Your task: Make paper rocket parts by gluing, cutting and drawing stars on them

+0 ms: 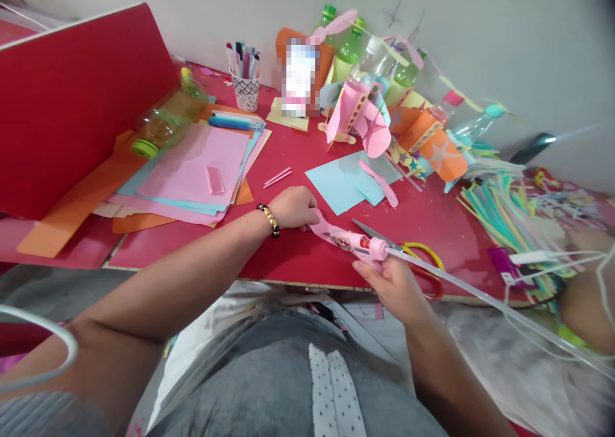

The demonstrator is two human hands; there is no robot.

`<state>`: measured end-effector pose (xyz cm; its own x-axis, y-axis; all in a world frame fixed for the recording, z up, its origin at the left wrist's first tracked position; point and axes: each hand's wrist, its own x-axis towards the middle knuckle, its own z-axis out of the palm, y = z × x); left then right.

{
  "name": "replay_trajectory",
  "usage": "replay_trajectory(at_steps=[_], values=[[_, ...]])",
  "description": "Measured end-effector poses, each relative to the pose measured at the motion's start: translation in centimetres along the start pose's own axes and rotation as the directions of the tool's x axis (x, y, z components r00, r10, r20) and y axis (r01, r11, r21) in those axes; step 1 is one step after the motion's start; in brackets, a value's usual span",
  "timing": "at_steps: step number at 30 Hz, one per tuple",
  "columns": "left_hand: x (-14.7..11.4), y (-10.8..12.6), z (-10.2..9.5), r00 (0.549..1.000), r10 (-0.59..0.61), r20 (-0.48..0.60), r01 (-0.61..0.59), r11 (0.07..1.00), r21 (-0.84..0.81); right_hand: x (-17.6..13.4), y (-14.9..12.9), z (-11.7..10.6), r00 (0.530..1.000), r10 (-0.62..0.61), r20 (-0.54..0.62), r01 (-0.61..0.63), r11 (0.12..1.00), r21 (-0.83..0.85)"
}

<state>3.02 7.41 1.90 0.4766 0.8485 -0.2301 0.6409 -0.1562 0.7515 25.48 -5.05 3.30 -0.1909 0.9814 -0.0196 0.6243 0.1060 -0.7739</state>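
Observation:
My right hand (pixel 391 283) is wrapped around the grip of a pink glue gun (pixel 346 239). A long clear glue stick (pixel 456 282) runs out of the gun's back toward the lower right. Pinched in my left hand (pixel 294 209) is a pink paper piece (pixel 319 220); the gun's front end hides part of it. Scissors (pixel 416 254) with yellow and red handles lie just beyond my right hand. Farther back, a pink paper propeller (pixel 379 182) lies on light blue paper (pixel 331 184). Two thin pink strips (pixel 277 177) lie beyond my left hand.
Stacked coloured paper (pixel 192 161) and a green bottle (pixel 168 120) occupy the left of the red table (pixel 283 257). Behind stand a pen cup (pixel 246 91), a phone (pixel 300 78) and several bottle planes (pixel 360 113). Paper strips (pixel 509 213) and white cables (pixel 567 255) are at right.

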Motion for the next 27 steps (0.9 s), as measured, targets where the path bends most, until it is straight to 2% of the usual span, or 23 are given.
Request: replay_trajectory(at_steps=[5,13,27], values=[[-0.1,0.0,-0.1,1.000,0.007,0.009,-0.007,1.000,-0.006,0.5,0.3,-0.1,0.999,0.023,-0.042,-0.026,0.997,-0.068],[-0.2,0.2,-0.2,1.000,0.002,-0.001,-0.002,1.000,0.003,1.3,0.1,-0.4,0.998,0.026,-0.056,-0.029,0.998,-0.058],[-0.1,-0.1,0.0,1.000,0.009,-0.006,-0.009,1.000,-0.004,0.0,0.2,0.1,1.000,0.018,0.000,-0.018,1.000,-0.005]])
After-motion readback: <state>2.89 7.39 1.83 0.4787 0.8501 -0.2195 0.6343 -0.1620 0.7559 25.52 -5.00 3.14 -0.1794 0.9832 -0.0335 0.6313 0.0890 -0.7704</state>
